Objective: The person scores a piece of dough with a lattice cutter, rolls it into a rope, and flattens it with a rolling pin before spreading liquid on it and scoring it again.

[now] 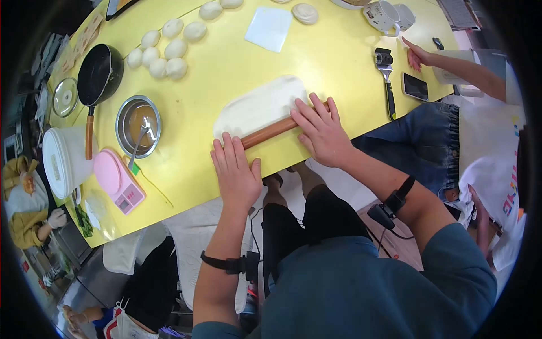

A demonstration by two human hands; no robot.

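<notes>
A flat, elongated sheet of pale dough (257, 105) lies on the yellow table (192, 127). Across its near edge rests a brown wooden rolling pin (269, 131). My left hand (236, 172) lies on the pin's left end, fingers stretched forward and slightly apart. My right hand (320, 131) is on the pin near its right end, palm down with spread fingers. Neither hand wraps round the pin; both press on it from above. The pin's ends are partly hidden under the hands.
Left of the dough are a metal bowl (138, 125), a pink scale (119, 179), a black pan (100, 75) and a white tub (65, 161). Several dough balls (175, 48) lie beyond. At right are a roller tool (386, 79), a phone (415, 86) and another person's hand (418, 55).
</notes>
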